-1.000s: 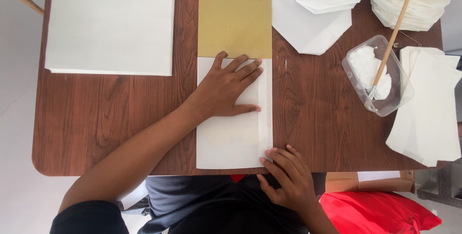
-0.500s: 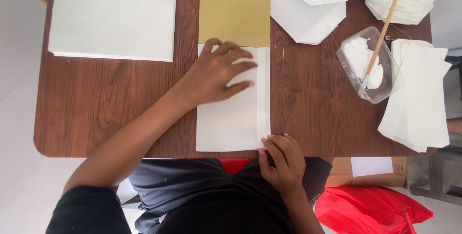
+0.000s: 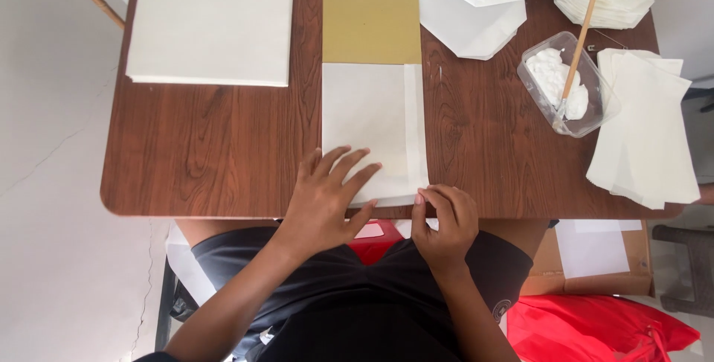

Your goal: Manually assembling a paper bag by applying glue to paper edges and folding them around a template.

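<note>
We see the brown table (image 3: 216,146) carrying a large cream paper stack (image 3: 212,20) at ten o'clock. At centre lies the folded white paper bag (image 3: 372,127), its far end touching a tan card (image 3: 370,23) at twelve o'clock. At two o'clock a clear plastic tub (image 3: 569,83) holds white paste and a wooden-handled brush (image 3: 580,38). Our left hand (image 3: 327,194) lies flat, fingers spread, on the bag's near edge; a second ago it pressed mid-bag. Our right hand (image 3: 445,220) pinches the bag's near right corner at the table's edge, as before.
</note>
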